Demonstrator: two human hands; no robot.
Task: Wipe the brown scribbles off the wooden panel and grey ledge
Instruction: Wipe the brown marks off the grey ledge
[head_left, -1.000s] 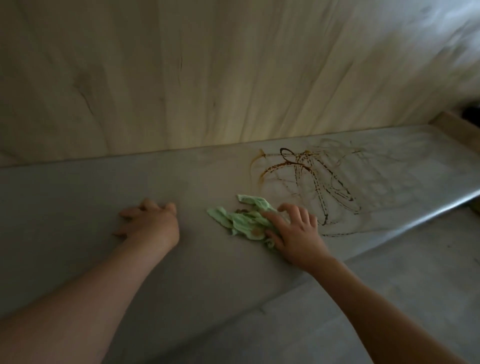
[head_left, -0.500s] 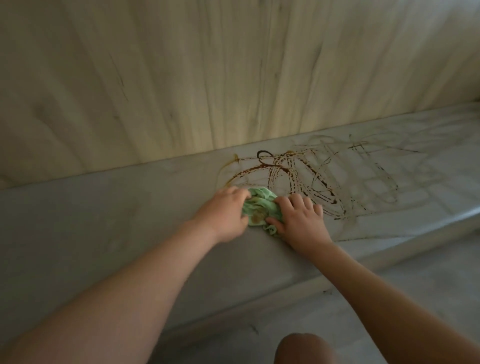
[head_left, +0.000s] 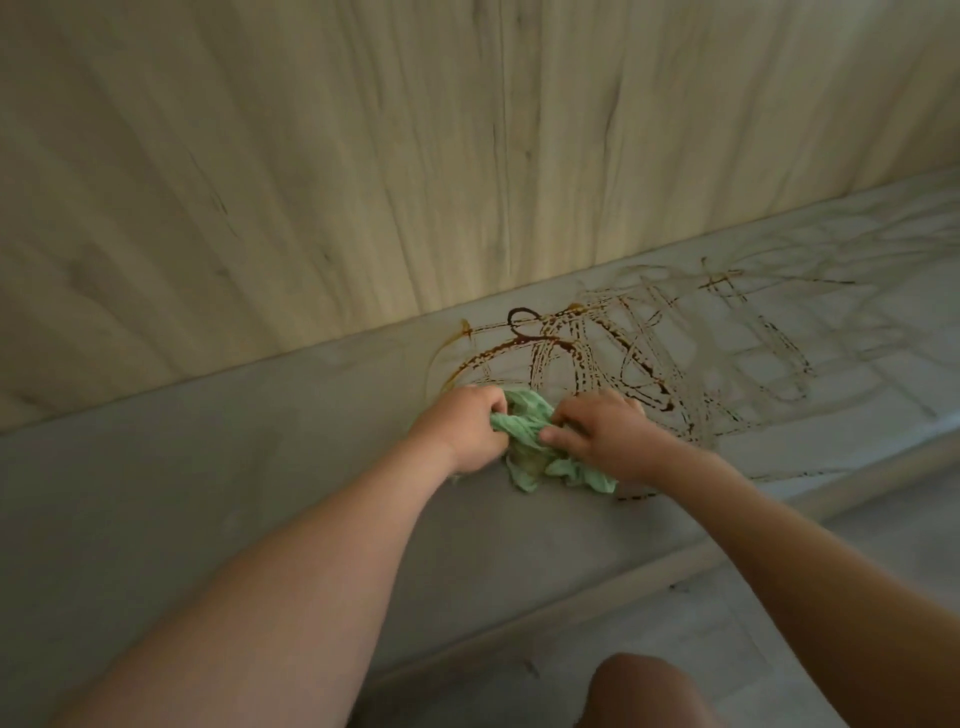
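Observation:
A crumpled pale green cloth (head_left: 524, 431) lies bunched on the grey ledge (head_left: 260, 467), stained brown in places. My left hand (head_left: 462, 426) grips its left side with curled fingers. My right hand (head_left: 602, 431) grips its right side, thumb and fingers curled round the fabric. Brown scribbles (head_left: 613, 358) loop across the ledge just beyond and to the right of both hands, darkest near the middle and fainter, smeared, further right. The wooden panel (head_left: 415, 156) rises behind the ledge; no marks show on it here.
The ledge's front edge (head_left: 675, 561) runs diagonally, with grey floor (head_left: 779, 597) below it. A knee (head_left: 644, 691) shows at the bottom of the view.
My left hand came off the bare ledge and moved right to take hold of the cloth. Both hands now bunch it together, closer to the scribbles.

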